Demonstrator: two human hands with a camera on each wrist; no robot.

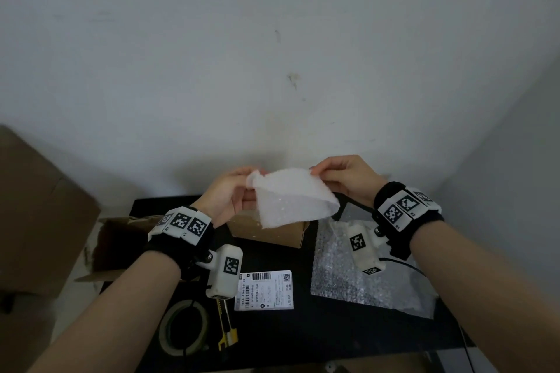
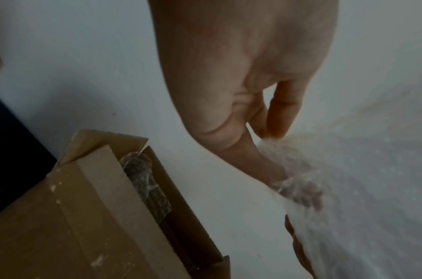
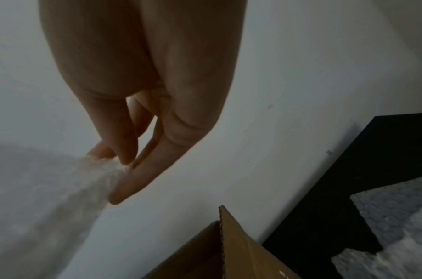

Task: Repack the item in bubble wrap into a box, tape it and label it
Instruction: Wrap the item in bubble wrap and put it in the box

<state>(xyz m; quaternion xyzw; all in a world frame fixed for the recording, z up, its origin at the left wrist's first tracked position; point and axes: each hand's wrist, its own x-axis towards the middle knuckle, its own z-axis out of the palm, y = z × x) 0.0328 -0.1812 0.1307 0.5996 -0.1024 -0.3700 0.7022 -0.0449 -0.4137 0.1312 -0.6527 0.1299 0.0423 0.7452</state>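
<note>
Both hands hold up a white sheet of bubble wrap (image 1: 291, 197) above a small brown cardboard box (image 1: 269, 232) at the back of the black table (image 1: 303, 333). My left hand (image 1: 233, 191) pinches the sheet's left corner and my right hand (image 1: 339, 174) pinches its right corner. In the left wrist view the box (image 2: 69, 222) stands open, with an item wrapped in clear bubble wrap (image 2: 145, 181) inside it. The white sheet (image 3: 62, 198) hangs from my right fingertips (image 3: 124, 158) in the right wrist view.
A second, clear bubble wrap sheet (image 1: 363, 278) lies on the table's right side. A shipping label (image 1: 265, 289), a tape roll (image 1: 185, 327) and a yellow utility knife (image 1: 227, 330) lie near the front. An open larger carton (image 1: 121, 239) stands at the left edge.
</note>
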